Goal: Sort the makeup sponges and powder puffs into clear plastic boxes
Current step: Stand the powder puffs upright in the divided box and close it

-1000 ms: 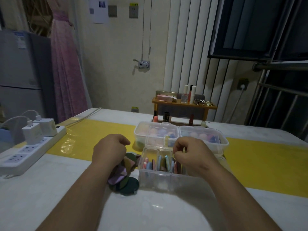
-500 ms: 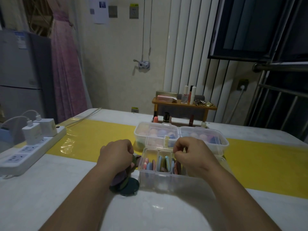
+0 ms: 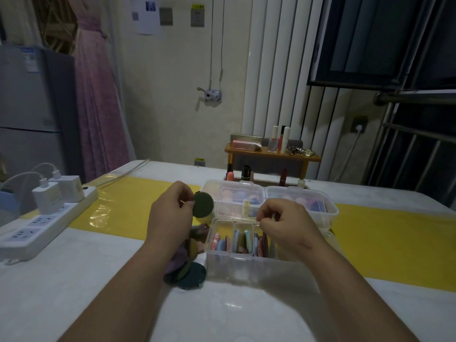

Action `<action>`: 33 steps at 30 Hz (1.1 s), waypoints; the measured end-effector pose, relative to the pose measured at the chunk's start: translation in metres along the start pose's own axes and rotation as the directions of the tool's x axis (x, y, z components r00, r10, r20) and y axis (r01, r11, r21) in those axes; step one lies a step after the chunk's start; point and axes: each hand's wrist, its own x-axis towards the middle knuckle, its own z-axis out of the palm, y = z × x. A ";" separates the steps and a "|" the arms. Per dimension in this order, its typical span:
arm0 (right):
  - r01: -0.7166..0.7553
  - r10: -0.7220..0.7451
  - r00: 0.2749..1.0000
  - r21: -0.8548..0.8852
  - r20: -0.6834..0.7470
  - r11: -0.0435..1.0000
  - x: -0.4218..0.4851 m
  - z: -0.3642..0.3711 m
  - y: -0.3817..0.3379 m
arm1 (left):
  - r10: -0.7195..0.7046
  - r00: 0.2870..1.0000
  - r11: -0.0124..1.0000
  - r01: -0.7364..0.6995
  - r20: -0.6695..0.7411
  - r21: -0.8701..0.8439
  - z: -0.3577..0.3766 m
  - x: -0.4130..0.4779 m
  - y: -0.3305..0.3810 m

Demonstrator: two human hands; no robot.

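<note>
My left hand point(image 3: 170, 215) pinches a round dark green powder puff point(image 3: 203, 204) and holds it upright above the table, left of the boxes. A pile of loose puffs point(image 3: 190, 265) lies below it, partly hidden by my forearm. The near clear plastic box point(image 3: 237, 267) is open, with several coloured puffs standing on edge in its compartments. My right hand point(image 3: 283, 225) hovers over the box's right side with fingers curled; whether it holds anything is hidden. Behind it stands a closed clear box point(image 3: 269, 203) holding pink and blue sponges.
A white power strip point(image 3: 42, 223) with two plugged chargers lies at the table's left edge. A yellow strip point(image 3: 385, 243) crosses the white table. A small wooden shelf point(image 3: 271, 154) with cosmetics stands at the far edge, lipsticks in front of it.
My left hand has risen from the pile of puffs with the dark green puff pinched in it. My right hand has stayed over the near box.
</note>
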 end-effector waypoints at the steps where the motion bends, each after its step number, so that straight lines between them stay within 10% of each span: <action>1: -0.001 0.001 1.000 0.006 0.000 1.000 0.000 0.000 0.000 | 0.019 1.000 1.000 -0.019 -0.003 -0.023 0.001 -0.001 0.001; 14: 0.020 -0.025 0.999 0.166 0.027 0.986 0.000 0.004 -0.001 | 0.032 0.974 0.895 0.073 0.226 -0.440 0.012 -0.007 0.006; 33: 0.028 0.005 0.965 0.118 -0.263 0.993 0.005 -0.012 0.010 | 0.124 0.964 0.992 -0.120 0.235 -0.033 0.019 -0.012 0.002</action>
